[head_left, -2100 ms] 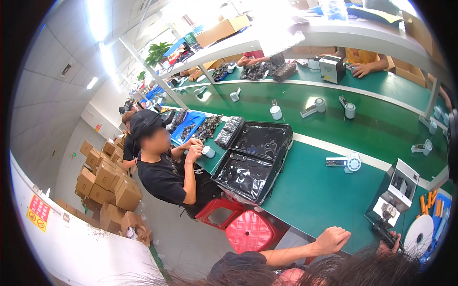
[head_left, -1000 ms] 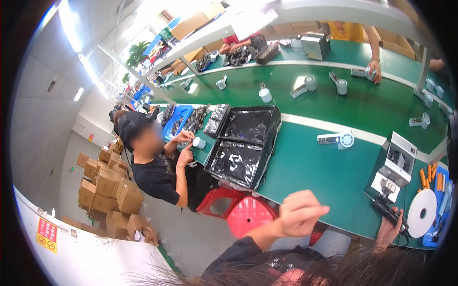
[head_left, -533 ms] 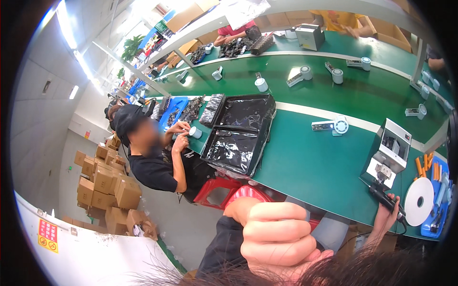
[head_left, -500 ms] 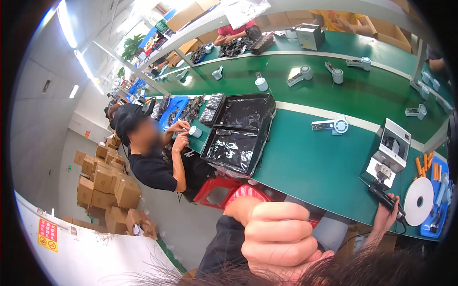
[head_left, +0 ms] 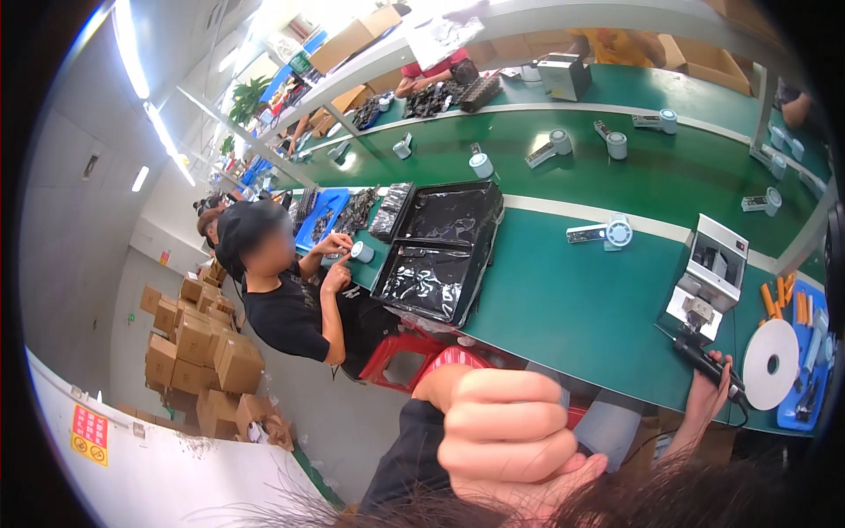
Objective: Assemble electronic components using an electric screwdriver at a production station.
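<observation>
My left hand (head_left: 506, 431) is raised close to the view, closed in a fist, and whatever might be inside it is hidden. At the right, my right hand (head_left: 711, 394) wraps round a black corded electric screwdriver (head_left: 700, 359). The tool's front end points at a metal-and-black screw feeder box (head_left: 709, 280) standing on the green bench (head_left: 563, 304). Left of that box lies a white handheld fan (head_left: 618, 232), its handle open with the inner parts showing; neither of my hands touches it.
A white reel (head_left: 772, 364) and a blue tray (head_left: 814, 387) of parts lie right of the screwdriver. A black lined tray (head_left: 429, 280) separates me from a seated co-worker (head_left: 282, 290), who handles a white part. More fans (head_left: 552, 148) rest along the far green belt. Red stools (head_left: 400, 359) stand below.
The whole view has shifted slightly, so bench items appear a little further left. My fist and my grip on the screwdriver look the same.
</observation>
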`<state>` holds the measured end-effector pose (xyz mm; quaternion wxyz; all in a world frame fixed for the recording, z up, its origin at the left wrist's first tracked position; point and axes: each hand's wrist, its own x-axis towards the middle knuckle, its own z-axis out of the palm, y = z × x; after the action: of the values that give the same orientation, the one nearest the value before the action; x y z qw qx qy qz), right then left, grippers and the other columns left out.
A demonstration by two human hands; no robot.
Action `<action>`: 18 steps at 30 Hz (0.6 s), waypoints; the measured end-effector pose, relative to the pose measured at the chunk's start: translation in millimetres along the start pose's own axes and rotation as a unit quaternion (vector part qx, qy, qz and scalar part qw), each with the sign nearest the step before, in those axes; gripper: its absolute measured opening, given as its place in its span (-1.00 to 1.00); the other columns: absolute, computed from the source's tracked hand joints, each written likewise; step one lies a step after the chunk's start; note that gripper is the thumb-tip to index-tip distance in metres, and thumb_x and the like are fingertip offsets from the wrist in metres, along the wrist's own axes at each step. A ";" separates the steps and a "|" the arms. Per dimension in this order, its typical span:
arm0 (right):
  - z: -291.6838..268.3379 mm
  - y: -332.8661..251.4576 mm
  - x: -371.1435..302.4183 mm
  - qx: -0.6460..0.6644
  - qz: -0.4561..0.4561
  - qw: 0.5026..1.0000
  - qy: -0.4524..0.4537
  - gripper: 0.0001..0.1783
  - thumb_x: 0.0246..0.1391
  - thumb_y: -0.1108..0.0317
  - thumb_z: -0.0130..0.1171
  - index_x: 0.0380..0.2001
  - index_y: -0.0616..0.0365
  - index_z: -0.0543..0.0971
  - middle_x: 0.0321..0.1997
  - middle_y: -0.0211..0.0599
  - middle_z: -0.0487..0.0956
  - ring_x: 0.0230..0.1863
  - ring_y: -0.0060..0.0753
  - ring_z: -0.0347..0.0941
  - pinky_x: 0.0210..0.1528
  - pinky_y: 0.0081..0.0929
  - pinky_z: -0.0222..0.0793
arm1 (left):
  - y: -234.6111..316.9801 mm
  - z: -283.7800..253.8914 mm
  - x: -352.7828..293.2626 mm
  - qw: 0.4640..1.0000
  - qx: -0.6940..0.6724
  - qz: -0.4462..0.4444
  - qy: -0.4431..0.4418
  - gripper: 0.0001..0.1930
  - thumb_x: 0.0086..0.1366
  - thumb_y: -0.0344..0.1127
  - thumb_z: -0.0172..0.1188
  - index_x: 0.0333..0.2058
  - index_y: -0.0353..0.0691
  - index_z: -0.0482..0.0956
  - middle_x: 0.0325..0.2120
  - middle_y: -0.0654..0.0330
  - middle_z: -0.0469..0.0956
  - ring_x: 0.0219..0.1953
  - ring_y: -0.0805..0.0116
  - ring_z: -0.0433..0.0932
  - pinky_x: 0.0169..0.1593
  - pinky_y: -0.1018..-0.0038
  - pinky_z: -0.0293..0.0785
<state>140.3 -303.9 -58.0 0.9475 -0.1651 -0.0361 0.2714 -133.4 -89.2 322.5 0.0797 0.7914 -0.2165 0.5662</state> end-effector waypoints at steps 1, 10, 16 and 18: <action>1.1 5.0 3.2 0.004 0.003 1.000 0.008 -0.70 0.32 0.37 0.08 0.07 0.17 0.40 0.00 -0.16 0.43 0.17 -0.19 0.32 0.46 -0.10 0.04 | -4.4 0.4 -8.3 0.996 0.019 0.069 0.047 -0.93 0.12 -0.45 0.30 -0.51 -0.14 0.71 -0.71 0.35 0.42 -0.71 0.51 0.33 -0.63 0.58 0.32; -8.6 -1.3 0.7 -0.009 0.008 0.999 -0.040 -0.68 0.34 0.31 0.06 0.09 0.16 0.44 0.05 -0.14 0.51 0.21 -0.20 0.35 0.43 -0.10 0.07 | 12.5 5.8 13.9 0.995 -0.022 -0.079 -0.053 -0.94 0.03 -0.43 0.33 -0.50 -0.09 0.73 -0.65 0.33 0.46 -0.67 0.49 0.38 -0.57 0.53 0.44; -2.6 -1.1 -1.6 -0.011 -0.014 1.000 -0.019 -0.72 0.33 0.35 0.06 0.05 0.16 0.42 0.01 -0.16 0.46 0.18 -0.19 0.34 0.41 -0.13 0.10 | -1.6 19.0 0.8 0.994 0.002 0.071 0.088 -0.92 -0.05 -0.44 0.37 -0.54 -0.05 0.74 -0.70 0.36 0.40 -0.72 0.55 0.33 -0.64 0.63 0.34; 12.7 2.8 -2.0 -0.008 -0.012 1.000 0.000 -0.76 0.32 0.35 0.07 0.01 0.12 0.42 -0.05 -0.21 0.46 0.15 -0.21 0.34 0.43 -0.09 0.07 | 4.5 16.4 -4.6 0.994 0.010 0.055 0.096 -0.91 -0.05 -0.43 0.41 -0.53 -0.03 0.75 -0.70 0.37 0.41 -0.74 0.54 0.31 -0.66 0.63 0.32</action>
<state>135.1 -299.0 -46.9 0.9494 -0.1716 -0.0406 0.2598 -122.4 -98.2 312.0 0.0610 0.7206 -0.2457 0.6455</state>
